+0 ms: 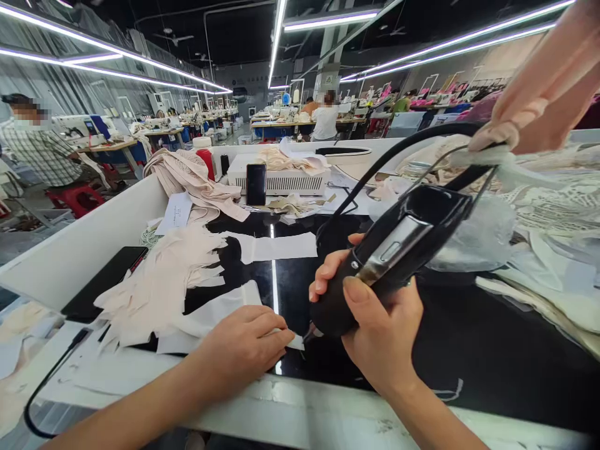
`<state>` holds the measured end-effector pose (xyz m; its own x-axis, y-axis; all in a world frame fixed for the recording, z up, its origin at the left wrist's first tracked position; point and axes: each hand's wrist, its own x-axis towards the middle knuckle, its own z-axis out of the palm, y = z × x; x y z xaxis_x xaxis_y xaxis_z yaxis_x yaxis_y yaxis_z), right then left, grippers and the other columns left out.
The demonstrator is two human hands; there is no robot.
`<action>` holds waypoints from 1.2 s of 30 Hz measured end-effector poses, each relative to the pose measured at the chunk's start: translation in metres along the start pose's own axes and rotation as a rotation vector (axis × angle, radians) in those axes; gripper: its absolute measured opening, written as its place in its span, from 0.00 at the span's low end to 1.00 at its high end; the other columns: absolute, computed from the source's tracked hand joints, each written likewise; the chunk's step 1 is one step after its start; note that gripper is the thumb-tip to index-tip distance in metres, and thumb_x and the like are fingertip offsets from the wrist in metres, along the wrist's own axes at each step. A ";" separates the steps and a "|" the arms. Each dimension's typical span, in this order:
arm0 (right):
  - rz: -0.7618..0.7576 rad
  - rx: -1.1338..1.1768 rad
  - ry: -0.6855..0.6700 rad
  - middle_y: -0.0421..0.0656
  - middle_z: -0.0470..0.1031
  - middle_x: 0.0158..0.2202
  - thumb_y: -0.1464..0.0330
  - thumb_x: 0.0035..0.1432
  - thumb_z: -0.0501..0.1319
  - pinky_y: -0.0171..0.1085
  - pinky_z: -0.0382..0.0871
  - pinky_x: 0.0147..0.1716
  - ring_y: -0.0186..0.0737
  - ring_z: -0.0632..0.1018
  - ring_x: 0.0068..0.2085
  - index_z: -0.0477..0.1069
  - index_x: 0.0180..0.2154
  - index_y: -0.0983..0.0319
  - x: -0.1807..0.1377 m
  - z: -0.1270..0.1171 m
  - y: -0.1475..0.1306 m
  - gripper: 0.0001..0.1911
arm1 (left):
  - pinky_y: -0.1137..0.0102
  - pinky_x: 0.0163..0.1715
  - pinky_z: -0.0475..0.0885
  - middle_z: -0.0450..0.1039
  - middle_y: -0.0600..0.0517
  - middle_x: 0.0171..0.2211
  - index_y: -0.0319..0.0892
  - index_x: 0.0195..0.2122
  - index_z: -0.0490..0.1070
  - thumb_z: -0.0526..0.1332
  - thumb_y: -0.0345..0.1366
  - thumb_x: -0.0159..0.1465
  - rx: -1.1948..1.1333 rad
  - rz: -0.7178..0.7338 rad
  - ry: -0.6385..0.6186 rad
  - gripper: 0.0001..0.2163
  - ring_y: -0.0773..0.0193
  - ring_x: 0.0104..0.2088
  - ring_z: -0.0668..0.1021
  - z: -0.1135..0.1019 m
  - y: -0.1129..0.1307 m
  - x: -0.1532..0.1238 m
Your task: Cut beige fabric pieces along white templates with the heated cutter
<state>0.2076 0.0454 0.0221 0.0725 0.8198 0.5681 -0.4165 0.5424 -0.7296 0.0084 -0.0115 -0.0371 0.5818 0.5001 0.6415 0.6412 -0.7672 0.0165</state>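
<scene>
My right hand (375, 319) is wrapped round a black corded hand tool (398, 244) with a silver panel, thumb along its side. The tool tilts down to the left, and its small pointed tip meets the end of a white fabric piece (229, 306). On that fabric lies my left hand (253, 340), fingers together, pinning it to the glossy black tabletop (450, 337). What is under the left palm is hidden. A pinkish knotted band (506, 128) is tied at the tool's upper end.
A heap of pale fabric pieces (150, 281) lies at left beside a dark phone (105, 281). Another fabric strip (281, 245) lies ahead. Behind stand an upright phone (255, 184) and a white vented box (295, 181). Lace and plastic bags (473, 231) fill the right side.
</scene>
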 end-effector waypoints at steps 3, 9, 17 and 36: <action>-0.001 0.003 -0.005 0.33 0.85 0.34 0.51 0.66 0.85 0.34 0.83 0.27 0.36 0.82 0.27 0.79 0.48 0.51 -0.001 -0.002 0.000 0.22 | 0.67 0.50 0.86 0.86 0.50 0.44 0.41 0.52 0.80 0.55 0.27 0.89 0.038 0.057 0.003 0.13 0.61 0.46 0.89 0.006 0.001 0.004; -0.008 -0.034 0.005 0.34 0.85 0.34 0.48 0.67 0.84 0.35 0.83 0.28 0.36 0.83 0.28 0.78 0.46 0.51 0.001 -0.010 0.003 0.22 | 0.66 0.43 0.82 0.81 0.52 0.37 0.40 0.41 0.80 0.57 0.24 0.87 0.132 0.164 -0.037 0.16 0.62 0.36 0.83 0.011 0.007 0.012; -0.013 -0.071 0.011 0.34 0.84 0.35 0.55 0.67 0.83 0.36 0.83 0.28 0.37 0.82 0.28 0.77 0.46 0.52 0.003 -0.019 0.002 0.19 | 0.64 0.40 0.79 0.81 0.48 0.41 0.33 0.56 0.81 0.54 0.27 0.89 0.172 0.027 0.040 0.14 0.59 0.38 0.82 0.024 0.048 -0.006; 0.023 -0.120 0.027 0.35 0.83 0.35 0.56 0.65 0.81 0.37 0.82 0.29 0.37 0.81 0.28 0.77 0.43 0.52 0.003 -0.027 0.002 0.17 | 0.69 0.39 0.80 0.84 0.53 0.36 0.46 0.42 0.82 0.62 0.39 0.90 -0.148 -0.018 -0.001 0.16 0.64 0.35 0.85 0.000 0.037 -0.009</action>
<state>0.2319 0.0542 0.0123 0.0895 0.8362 0.5411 -0.3067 0.5400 -0.7838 0.0269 -0.0438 -0.0423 0.5719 0.5144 0.6390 0.5707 -0.8090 0.1405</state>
